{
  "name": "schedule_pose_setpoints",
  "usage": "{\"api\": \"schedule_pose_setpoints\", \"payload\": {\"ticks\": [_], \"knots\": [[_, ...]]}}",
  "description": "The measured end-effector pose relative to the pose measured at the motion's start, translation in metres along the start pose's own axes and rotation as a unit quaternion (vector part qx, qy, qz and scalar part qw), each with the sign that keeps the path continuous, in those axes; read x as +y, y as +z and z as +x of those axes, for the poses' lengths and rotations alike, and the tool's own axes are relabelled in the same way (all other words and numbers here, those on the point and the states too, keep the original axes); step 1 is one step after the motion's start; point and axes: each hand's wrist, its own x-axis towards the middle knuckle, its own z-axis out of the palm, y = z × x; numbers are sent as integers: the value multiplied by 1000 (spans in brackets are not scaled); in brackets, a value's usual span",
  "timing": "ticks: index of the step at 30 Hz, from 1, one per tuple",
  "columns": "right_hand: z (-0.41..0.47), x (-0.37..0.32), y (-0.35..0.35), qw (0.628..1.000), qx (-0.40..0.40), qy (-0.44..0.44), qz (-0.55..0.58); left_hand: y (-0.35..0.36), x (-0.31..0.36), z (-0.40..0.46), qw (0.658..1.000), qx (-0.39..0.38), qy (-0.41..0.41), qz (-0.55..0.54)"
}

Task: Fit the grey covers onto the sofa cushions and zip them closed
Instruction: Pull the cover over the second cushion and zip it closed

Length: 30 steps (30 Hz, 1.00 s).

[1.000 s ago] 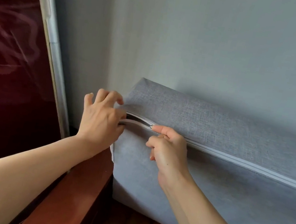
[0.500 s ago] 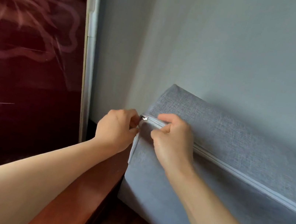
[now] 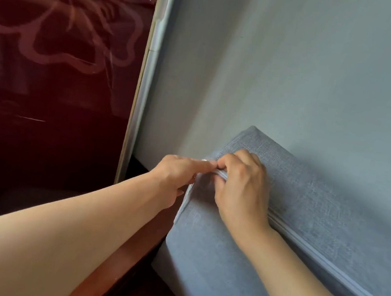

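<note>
A sofa cushion in a grey woven cover [image 3: 321, 206] leans against the wall at the right. Its pale zipper [image 3: 324, 265] runs diagonally from the cushion's left corner down to the right edge and looks closed along its visible length. The small metal zipper pull [image 3: 204, 160] sits at the left corner. My left hand [image 3: 177, 173] reaches to that corner, its fingertips at the pull. My right hand [image 3: 241, 191] lies over the corner with curled fingers and pinches the cover fabric beside the zipper's end. The fingers hide the end of the zipper.
A dark red glossy panel [image 3: 47, 73] with a floral pattern fills the left, edged by a silver frame [image 3: 142, 88]. The pale wall [image 3: 305, 63] stands behind the cushion. A reddish-brown wooden sofa arm [image 3: 138, 246] runs under my left forearm beside the cushion.
The open gap at the zipper's left end has closed and the pull now sits at the corner. My right hand left the pull and grips the fabric; my left hand moved onto the pull.
</note>
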Motion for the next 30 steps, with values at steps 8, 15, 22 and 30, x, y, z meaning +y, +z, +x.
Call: {"api": "schedule_pose_setpoints", "payload": {"ticks": [8, 15, 22, 30], "knots": [[-6, -3, 5, 998, 17, 50, 36, -14, -8, 23, 997, -70, -30, -23], [-5, -14, 6, 997, 8, 62, -36, -20, -15, 41, 978, -147, -130, -76], [8, -15, 10, 994, -31, -23, -106, -22, -20, 49, 967, -183, -143, -105], [8, -13, 15, 986, -38, -58, -152, -24, -21, 52, 969, -182, -134, -102]]}}
